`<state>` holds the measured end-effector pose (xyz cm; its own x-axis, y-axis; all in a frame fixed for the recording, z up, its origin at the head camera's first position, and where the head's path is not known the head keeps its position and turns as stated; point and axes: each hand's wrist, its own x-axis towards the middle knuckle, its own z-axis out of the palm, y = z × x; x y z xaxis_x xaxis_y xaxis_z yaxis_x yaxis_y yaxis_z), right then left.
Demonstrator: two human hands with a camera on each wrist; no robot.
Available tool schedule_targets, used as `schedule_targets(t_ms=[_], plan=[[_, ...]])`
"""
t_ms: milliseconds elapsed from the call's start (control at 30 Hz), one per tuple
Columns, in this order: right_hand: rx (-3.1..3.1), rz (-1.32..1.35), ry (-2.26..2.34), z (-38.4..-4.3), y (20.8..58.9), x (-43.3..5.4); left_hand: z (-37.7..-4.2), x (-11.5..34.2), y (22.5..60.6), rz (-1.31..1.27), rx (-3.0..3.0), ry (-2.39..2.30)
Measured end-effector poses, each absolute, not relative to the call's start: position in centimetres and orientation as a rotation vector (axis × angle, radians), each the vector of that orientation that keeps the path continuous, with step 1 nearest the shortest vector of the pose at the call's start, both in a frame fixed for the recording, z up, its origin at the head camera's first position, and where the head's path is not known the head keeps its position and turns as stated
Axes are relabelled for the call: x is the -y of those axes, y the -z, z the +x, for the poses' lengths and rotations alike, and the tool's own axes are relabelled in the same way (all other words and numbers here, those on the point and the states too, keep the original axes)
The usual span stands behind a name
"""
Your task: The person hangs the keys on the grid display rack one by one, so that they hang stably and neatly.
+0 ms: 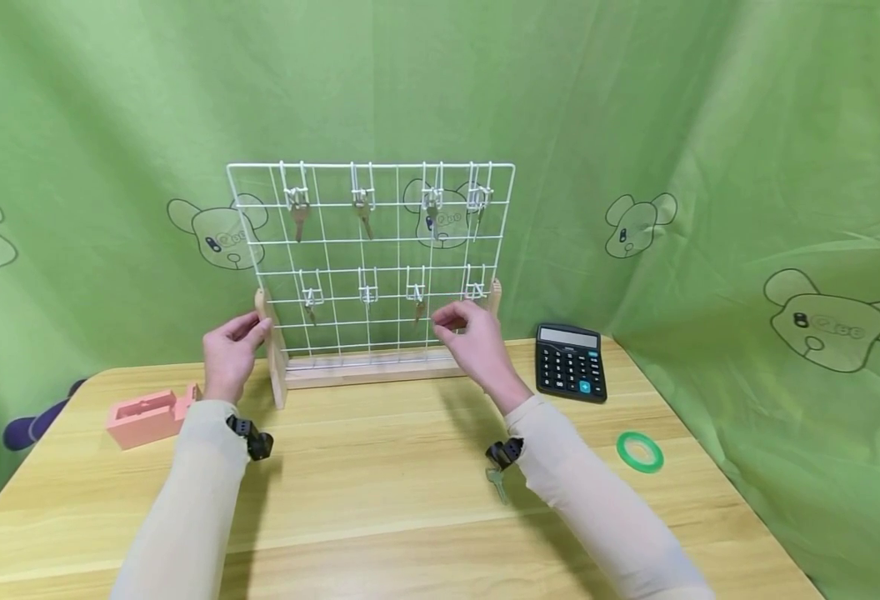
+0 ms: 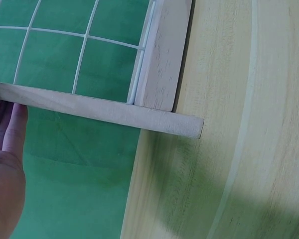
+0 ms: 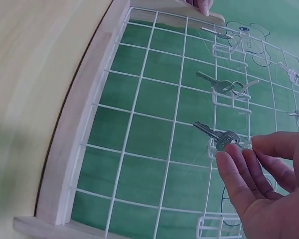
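A white wire grid rack (image 1: 397, 254) stands upright in a wooden base, with keys hanging from hooks in two rows. My left hand (image 1: 232, 354) grips the rack's left wooden post (image 2: 99, 110); in the left wrist view some fingers are hidden behind it. My right hand (image 1: 477, 340) is at the lower row, its fingertips beside a silver key (image 3: 219, 137) on a hook. Thumb and fingers are bent but apart, and they partly cover the key's ring. The rightmost lower hook (image 1: 474, 290) holds no key. Another key (image 1: 496, 483) lies on the table below my right wrist.
A black calculator (image 1: 571, 362) lies right of the rack, and a green tape roll (image 1: 640, 452) is nearer on that side. Left of my left hand sits a pink holder (image 1: 143, 418). Green curtains (image 1: 710, 125) hang behind and to the right of the wooden table (image 1: 365, 500).
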<state>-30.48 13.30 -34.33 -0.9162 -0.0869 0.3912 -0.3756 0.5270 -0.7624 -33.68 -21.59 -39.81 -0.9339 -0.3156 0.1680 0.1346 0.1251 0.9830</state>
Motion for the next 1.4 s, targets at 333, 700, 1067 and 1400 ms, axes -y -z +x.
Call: schedule_targets(t_ms=[333,700,1067,1400], plan=[[2.551,0.481,-1.344,-28.3,35.5,-15.1,-33.7,21.7,39.9,0.185,2.066,1.874],[2.662,0.563,-1.299,-25.9,37.4,-17.4,-33.6,21.6,39.7,0.184,2.075,1.883],[2.865,0.721,-1.223,-23.8,40.6,-20.7,-33.6,21.5,39.7,0.181,2.075,1.889],[2.982,0.771,-1.078,-22.8,42.5,-23.0,-33.6,21.5,39.5,0.178,2.074,1.887]])
